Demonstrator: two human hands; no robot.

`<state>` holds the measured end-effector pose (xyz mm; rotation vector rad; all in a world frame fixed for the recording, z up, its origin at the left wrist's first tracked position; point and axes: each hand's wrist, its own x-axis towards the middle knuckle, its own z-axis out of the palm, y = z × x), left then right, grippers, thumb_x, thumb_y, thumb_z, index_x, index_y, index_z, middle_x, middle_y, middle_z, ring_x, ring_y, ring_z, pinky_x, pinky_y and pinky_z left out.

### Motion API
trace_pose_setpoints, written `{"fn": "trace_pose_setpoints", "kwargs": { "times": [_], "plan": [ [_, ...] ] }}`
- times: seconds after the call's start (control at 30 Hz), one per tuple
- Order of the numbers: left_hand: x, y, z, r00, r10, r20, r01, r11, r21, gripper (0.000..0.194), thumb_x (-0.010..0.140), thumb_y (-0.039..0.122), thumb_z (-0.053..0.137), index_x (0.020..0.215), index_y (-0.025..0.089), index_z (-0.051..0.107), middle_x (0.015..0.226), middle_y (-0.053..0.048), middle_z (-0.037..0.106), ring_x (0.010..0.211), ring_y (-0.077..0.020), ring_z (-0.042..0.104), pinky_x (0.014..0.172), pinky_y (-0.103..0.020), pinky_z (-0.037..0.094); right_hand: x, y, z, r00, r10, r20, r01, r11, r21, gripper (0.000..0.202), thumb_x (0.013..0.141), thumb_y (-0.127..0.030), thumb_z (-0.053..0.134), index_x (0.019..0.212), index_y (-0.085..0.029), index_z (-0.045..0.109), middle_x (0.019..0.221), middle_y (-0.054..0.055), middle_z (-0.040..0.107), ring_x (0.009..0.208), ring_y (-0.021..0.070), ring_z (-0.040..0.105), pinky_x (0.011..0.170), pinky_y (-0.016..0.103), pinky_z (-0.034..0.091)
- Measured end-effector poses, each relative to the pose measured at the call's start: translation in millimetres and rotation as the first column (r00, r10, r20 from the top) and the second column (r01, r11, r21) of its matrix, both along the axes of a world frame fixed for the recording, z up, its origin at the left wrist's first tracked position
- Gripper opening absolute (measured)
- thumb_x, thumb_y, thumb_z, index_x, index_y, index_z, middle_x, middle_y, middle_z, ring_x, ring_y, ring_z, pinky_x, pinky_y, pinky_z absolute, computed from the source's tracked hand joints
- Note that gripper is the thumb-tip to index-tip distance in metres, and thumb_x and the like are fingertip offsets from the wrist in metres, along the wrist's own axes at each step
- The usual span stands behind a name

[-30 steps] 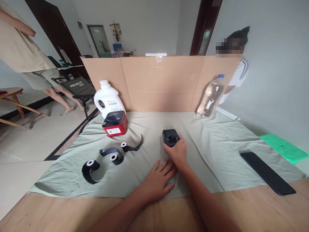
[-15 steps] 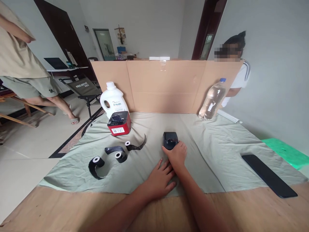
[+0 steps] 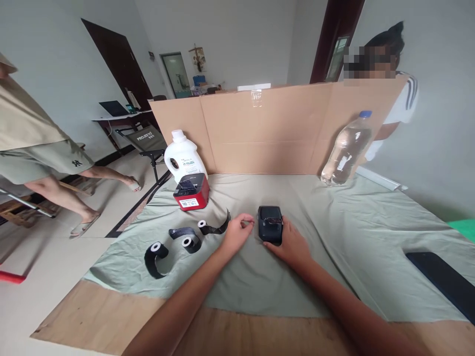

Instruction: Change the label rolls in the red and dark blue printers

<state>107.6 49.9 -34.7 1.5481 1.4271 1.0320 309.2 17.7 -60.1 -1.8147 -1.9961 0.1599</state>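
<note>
Head view: my right hand is partly closed round the near right corner of a black box, thumb at its near edge, fingers along its right side. Box sits on the green cloth, roughly mid-table, with a shiny dark strip across its top. My left hand is just left of the box, apart from it, fingers curled, thumb and fingertips close together; can't tell if anything is pinched there. 3 black rolls with white cores lie left of that hand, tails loose. Behind them, a red box with a black top, in front of a white jug. Clear bottle, blue cap, tilted by the cardboard at far right. Black slab near right edge. 2 people: 1 at left, 1 behind the cardboard.
</note>
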Motion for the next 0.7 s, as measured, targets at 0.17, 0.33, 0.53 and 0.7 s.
{"fn": "trace_pose_setpoints", "kwargs": {
  "times": [0.17,0.33,0.53,0.7],
  "plan": [
    [21.7,49.8,10.2,0.98,0.053,0.194,0.013,0.946,-0.324,0.02,0.081,0.012,0.064,0.1,0.015,0.058,0.107,-0.007,0.068,0.064,-0.0069,0.062,0.045,-0.015,0.036,3.8,0.3,-4.9,1.0,0.018,-0.026,-0.018,1.0,-0.001,0.096,0.076,-0.06,0.065,0.15,-0.011,0.031,0.126,0.019,0.061,0.109,0.0351,0.062,0.079,0.04,0.051],
    [24.3,62.4,7.4,0.971,0.05,0.235,0.054,0.908,-0.416,0.028,0.077,0.012,0.068,0.103,0.014,0.057,0.089,-0.003,0.065,0.06,-0.0066,0.057,0.046,-0.016,0.035,6.2,-2.4,-5.4,0.997,0.039,-0.065,-0.039,0.999,0.006,0.093,0.078,-0.056,0.065,0.152,-0.01,0.031,0.123,0.019,0.062,0.108,0.0345,0.062,0.078,0.039,0.051],
    [15.7,62.0,-1.1,0.961,-0.017,0.276,0.142,0.888,-0.437,0.033,0.073,0.012,0.067,0.104,0.015,0.057,0.091,-0.003,0.066,0.064,-0.0074,0.059,0.046,-0.014,0.034,7.5,-1.9,-10.7,0.996,0.055,-0.076,-0.054,0.998,0.02,0.09,0.081,-0.053,0.063,0.152,-0.01,0.029,0.124,0.02,0.061,0.106,0.0347,0.062,0.08,0.04,0.049],
    [14.8,63.0,-2.3,0.964,-0.029,0.266,0.148,0.887,-0.437,0.031,0.074,0.014,0.066,0.103,0.015,0.056,0.091,-0.002,0.064,0.063,-0.0066,0.058,0.043,-0.014,0.031,7.5,-0.4,-13.2,0.997,0.053,-0.065,-0.052,0.999,0.017,0.089,0.081,-0.054,0.063,0.151,-0.01,0.03,0.123,0.02,0.061,0.103,0.0348,0.063,0.075,0.039,0.05]
  ]
}}
